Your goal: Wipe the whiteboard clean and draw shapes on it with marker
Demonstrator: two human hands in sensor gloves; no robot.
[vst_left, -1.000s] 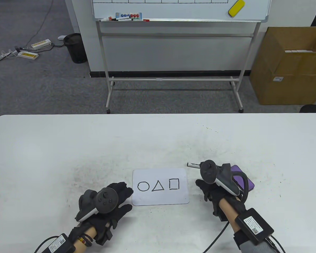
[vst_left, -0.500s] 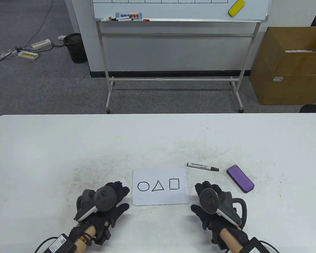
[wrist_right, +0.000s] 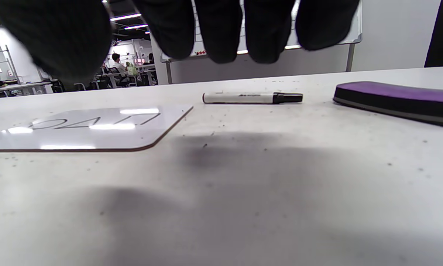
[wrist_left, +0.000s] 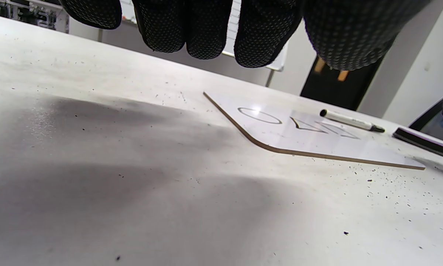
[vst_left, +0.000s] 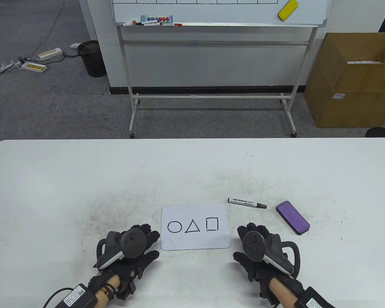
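A small whiteboard (vst_left: 195, 237) lies flat near the table's front edge, with a circle, a triangle and a square drawn in black on it. In the wrist views the same whiteboard (wrist_left: 317, 144) (wrist_right: 96, 129) shows those shapes at a low angle. A capped black and white marker (vst_left: 247, 203) (wrist_right: 251, 98) (wrist_left: 350, 120) lies right of the board. Further right lies a purple eraser (vst_left: 293, 217) (wrist_right: 398, 98). My left hand (vst_left: 144, 239) rests just left of the board, fingers relaxed, holding nothing. My right hand (vst_left: 252, 232) rests just right of it, empty too.
A big standing whiteboard (vst_left: 218, 11) with a yellow eraser (vst_left: 288, 10) and markers on its ledge stands behind the table. A cardboard box (vst_left: 353, 80) sits on the floor at right, a black bin (vst_left: 91, 57) at left. The tabletop (vst_left: 83, 179) carries dark smudges and crumbs.
My right hand drew back from the marker and eraser, leaving both on the table, and settled beside the board. My left hand shifted slightly back and right.
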